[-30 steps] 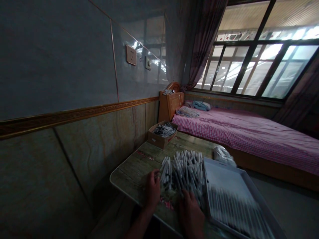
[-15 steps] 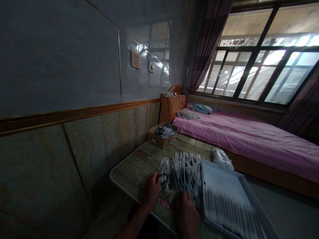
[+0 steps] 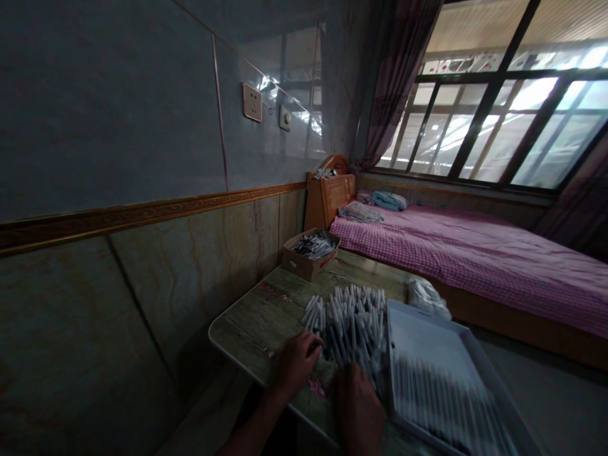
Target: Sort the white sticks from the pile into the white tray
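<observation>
Many pale, slim pens stand close together in a large pile (image 3: 358, 316) on the small table. A smaller bunch of pens (image 3: 313, 313) lies at its left. My left hand (image 3: 298, 362) is at the near side of the small bunch, its fingers loosely bent with a gap at the thumb and no pen visible in it. My right hand (image 3: 358, 405) rests at the near end of the large pile, fingers curled together and pointing at the pens. What lies under those fingers is hidden. Right of it, a shallow white tray (image 3: 430, 329) holds a row of pens, blurred.
A cardboard box (image 3: 299, 266) full of dark and pale pen parts stands at the table's far left corner by the wall. A crumpled clear plastic bag (image 3: 427, 299) lies behind the tray. Beyond the table (image 3: 242, 323) is a bed (image 3: 456, 247) with a pink checked cover.
My left hand has shifted slightly right and down, its fingers now more bent beside the small bunch. My right hand stays at the large pile. The whole view has tilted a little.
</observation>
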{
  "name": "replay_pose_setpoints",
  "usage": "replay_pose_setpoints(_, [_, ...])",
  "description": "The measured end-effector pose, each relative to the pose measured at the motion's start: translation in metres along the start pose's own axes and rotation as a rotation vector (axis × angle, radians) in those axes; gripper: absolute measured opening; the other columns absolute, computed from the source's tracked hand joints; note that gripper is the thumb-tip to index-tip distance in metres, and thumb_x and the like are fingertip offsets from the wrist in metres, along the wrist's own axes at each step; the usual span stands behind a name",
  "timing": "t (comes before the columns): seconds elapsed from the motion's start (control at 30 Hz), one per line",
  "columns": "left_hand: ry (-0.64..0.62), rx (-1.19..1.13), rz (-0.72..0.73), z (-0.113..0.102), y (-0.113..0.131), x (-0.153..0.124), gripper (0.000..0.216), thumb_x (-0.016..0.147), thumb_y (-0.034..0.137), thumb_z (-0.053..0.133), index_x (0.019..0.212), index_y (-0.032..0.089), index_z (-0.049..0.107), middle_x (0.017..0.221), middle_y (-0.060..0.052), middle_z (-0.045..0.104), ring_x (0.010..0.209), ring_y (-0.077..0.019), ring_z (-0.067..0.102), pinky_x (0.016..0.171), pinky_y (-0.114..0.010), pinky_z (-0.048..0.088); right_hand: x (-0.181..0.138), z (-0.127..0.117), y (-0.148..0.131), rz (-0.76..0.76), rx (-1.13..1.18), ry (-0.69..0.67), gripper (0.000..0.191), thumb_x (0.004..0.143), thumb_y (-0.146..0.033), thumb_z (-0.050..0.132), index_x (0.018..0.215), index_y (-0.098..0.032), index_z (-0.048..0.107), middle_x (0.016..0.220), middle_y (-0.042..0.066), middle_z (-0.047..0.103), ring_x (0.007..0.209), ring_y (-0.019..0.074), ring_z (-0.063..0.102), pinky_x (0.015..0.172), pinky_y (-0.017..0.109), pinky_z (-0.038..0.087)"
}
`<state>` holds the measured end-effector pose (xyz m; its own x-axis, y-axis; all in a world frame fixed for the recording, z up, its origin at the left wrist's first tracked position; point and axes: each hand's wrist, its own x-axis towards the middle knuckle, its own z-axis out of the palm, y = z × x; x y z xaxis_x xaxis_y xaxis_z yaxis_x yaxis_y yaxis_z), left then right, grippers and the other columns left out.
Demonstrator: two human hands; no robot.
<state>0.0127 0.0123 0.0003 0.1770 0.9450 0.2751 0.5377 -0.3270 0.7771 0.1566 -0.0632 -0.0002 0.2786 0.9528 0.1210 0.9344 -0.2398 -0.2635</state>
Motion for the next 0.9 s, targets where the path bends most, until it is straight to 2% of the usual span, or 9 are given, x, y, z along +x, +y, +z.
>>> replay_pose_setpoints(0.17, [0.006,-0.031,-0.005,0.002,-0.002,0.000,0.020,0.080,0.015,0.055,0.085,0.025,0.072,0.089,-0.003,0.073,0.089,-0.0201,0.067,0.081,-0.029,0.046,0.000,0.010,0.006,0.004,-0.010,0.067,0.018,0.098,-0.026,0.045,0.086,-0.023,0.058,0.088,0.005,0.072,0.076,0.0187,0.071,0.053,0.024,0.037])
replay_pose_setpoints(0.3, [0.069,-0.176,-0.012,0.002,-0.005,0.002,0.019,0.077,0.015,0.057,0.080,0.025,0.072,0.084,-0.003,0.074,0.085,-0.0207,0.068,0.081,-0.029,0.047,-0.001,0.023,0.014,-0.059,0.047,0.220,0.023,0.100,-0.031,0.039,0.086,-0.023,0.057,0.082,0.004,0.072,0.068,0.0188,0.070,0.052,0.026,0.038])
replay_pose_setpoints(0.4, [0.139,-0.331,-0.075,0.002,-0.009,0.004,0.015,0.078,0.023,0.058,0.081,0.024,0.073,0.085,-0.004,0.075,0.086,-0.0224,0.068,0.081,-0.031,0.048,-0.003,0.030,0.018,-0.138,0.103,0.370,0.034,0.103,-0.037,0.028,0.091,-0.023,0.057,0.082,0.005,0.071,0.068,0.0186,0.070,0.054,0.026,0.040])
replay_pose_setpoints(0.47, [0.166,-0.468,-0.126,0.000,-0.010,0.005,0.020,0.080,0.034,0.057,0.085,0.023,0.074,0.087,-0.006,0.076,0.088,-0.0239,0.069,0.082,-0.032,0.050,-0.004,0.031,0.018,-0.184,0.109,0.412,0.038,0.103,-0.038,0.024,0.092,-0.023,0.057,0.080,0.004,0.070,0.066,0.0175,0.069,0.053,0.026,0.039])
replay_pose_setpoints(0.6, [0.155,-0.670,-0.145,-0.004,-0.009,0.005,0.032,0.079,0.047,0.061,0.091,0.021,0.075,0.090,-0.007,0.076,0.089,-0.0244,0.068,0.083,-0.032,0.051,-0.005,0.028,0.015,-0.275,0.085,0.347,0.029,0.101,-0.030,0.033,0.083,-0.023,0.055,0.075,0.001,0.067,0.062,0.0157,0.067,0.051,0.024,0.035])
replay_pose_setpoints(0.73, [0.117,-0.721,-0.192,-0.006,-0.005,0.004,0.028,0.067,0.045,0.076,0.077,0.019,0.073,0.071,-0.001,0.070,0.067,-0.0174,0.062,0.064,-0.025,0.048,-0.005,0.023,0.010,-0.304,0.107,0.260,0.018,0.097,-0.024,0.043,0.089,-0.023,0.060,0.083,0.002,0.069,0.066,0.0149,0.067,0.053,0.022,0.038])
replay_pose_setpoints(0.9, [0.379,-0.959,-0.322,-0.008,-0.011,0.004,0.038,0.065,0.054,0.077,0.071,0.017,0.069,0.053,0.004,0.059,0.049,-0.0098,0.051,0.049,-0.020,0.040,-0.004,0.014,0.003,-0.123,0.054,0.128,0.029,0.096,-0.018,0.039,0.116,-0.020,0.060,0.108,0.009,0.069,0.083,0.0186,0.071,0.061,0.024,0.046])
